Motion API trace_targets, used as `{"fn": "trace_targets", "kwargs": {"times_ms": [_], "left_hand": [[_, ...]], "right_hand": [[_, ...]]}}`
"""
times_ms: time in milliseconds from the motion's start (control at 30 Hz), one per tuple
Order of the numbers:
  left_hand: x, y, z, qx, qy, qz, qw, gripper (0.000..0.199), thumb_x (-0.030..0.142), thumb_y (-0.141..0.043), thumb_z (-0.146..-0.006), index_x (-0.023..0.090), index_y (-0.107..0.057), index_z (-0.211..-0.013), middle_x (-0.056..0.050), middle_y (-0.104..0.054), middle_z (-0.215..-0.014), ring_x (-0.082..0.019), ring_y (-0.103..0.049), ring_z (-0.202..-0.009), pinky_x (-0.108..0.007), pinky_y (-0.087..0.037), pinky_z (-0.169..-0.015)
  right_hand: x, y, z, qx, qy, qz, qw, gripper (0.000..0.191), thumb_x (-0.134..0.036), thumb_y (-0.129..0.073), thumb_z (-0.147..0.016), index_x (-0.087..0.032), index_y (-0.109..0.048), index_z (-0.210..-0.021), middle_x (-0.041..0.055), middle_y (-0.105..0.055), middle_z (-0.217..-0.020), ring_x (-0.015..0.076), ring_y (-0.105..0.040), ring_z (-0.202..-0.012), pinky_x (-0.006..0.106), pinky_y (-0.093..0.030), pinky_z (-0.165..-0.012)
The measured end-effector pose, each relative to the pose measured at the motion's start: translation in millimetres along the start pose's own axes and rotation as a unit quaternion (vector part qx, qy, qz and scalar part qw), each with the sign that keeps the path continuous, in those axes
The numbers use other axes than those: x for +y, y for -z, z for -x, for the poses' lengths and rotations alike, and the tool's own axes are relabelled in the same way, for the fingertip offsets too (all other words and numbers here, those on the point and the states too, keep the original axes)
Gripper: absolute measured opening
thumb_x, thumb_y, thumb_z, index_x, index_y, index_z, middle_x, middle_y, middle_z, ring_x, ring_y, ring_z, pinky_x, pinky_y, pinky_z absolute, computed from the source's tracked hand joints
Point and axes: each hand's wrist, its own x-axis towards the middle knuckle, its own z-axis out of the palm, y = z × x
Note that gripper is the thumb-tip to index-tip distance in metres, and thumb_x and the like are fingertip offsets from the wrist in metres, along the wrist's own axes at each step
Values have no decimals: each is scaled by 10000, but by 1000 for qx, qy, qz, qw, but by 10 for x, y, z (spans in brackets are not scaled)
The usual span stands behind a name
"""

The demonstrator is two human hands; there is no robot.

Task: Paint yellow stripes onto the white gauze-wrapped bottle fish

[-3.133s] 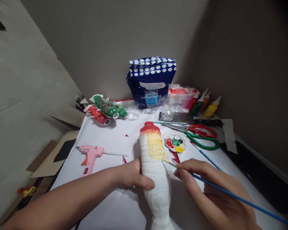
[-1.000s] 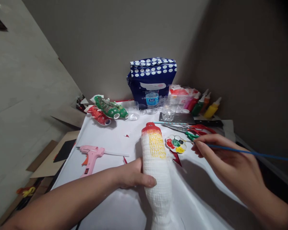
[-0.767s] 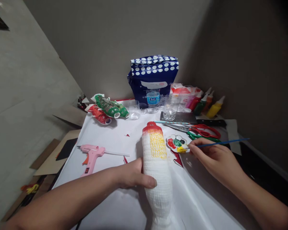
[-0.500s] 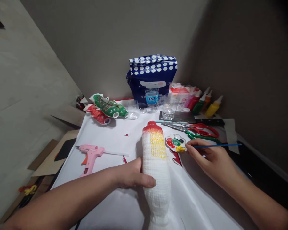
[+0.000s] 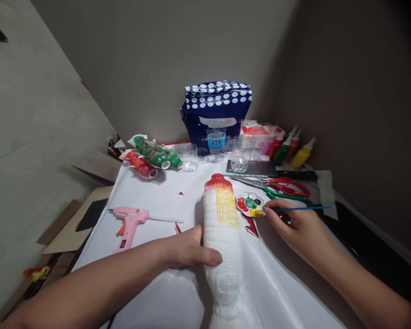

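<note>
My left hand (image 5: pixel 200 251) is wrapped round a white gauze-covered bottle (image 5: pixel 224 246), thumb across its front. The bottle's neck end is painted red, with a patch of yellow below on the right side. Between thumb and fingers, my right hand (image 5: pixel 291 224) pinches a blue-handled paintbrush (image 5: pixel 304 208). The brush tip is at the yellow paint of a flower-shaped palette (image 5: pixel 240 213), which also holds red, green and black. A dark red cut piece (image 5: pixel 250 225) lies just below the palette.
A pink glue gun (image 5: pixel 132 219) lies at left. Green and red fish shapes (image 5: pixel 154 153) rest behind it. Clear cups (image 5: pixel 239 155), a blue bag (image 5: pixel 215 109) and paint bottles (image 5: pixel 300 155) stand at the back. Scissors (image 5: pixel 287 187) and a knife (image 5: pixel 296 175) lie at right.
My right hand and the brush have shifted very slightly left, with the tip still at the yellow paint. My left hand keeps the bottle in nearly the same place.
</note>
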Motion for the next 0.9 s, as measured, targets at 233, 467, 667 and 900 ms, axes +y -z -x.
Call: {"fn": "trace_targets", "kwargs": {"times_ms": [233,467,667,900], "left_hand": [[-35,14,-6,2,-4,5,1000,790,524,-894,-662,152,-633,-1309,-156,-715,-1204,-321,-672,-1112,-407,-519,-949],[-7,-14,-1,-17,-17,7,1000,814,525,-875,-699,159,-597,-1370,-174,-683,-1280,-327,-652,-1167,-393,-508,-961],[-30,3,9,14,2,-3,1000,757,512,-894,-666,135,-639,-1270,-149,-717,-1150,-307,-678,-1060,-389,-522,-909],[-1,-19,0,-6,-14,-18,1000,752,562,-863,-686,135,-651,-1267,-153,-724,-1116,-328,-682,-1054,-437,-523,-929]], "right_hand": [[-33,-2,6,-5,-3,-7,1000,233,-375,-548,-928,-196,-688,-873,54,-779,-789,165,-633,-482,274,-459,-467],[-375,197,82,88,-21,-91,992,212,-413,-607,-898,-223,-688,-852,39,-758,-784,176,-705,-579,249,-539,-510],[-894,353,385,97,25,-130,986,87,-365,-661,-900,-303,-722,-890,-27,-783,-785,162,-758,-653,191,-591,-545],[-988,188,429,122,88,-97,984,78,-275,-663,-877,-268,-732,-843,-19,-791,-766,154,-755,-621,188,-609,-567]]}}
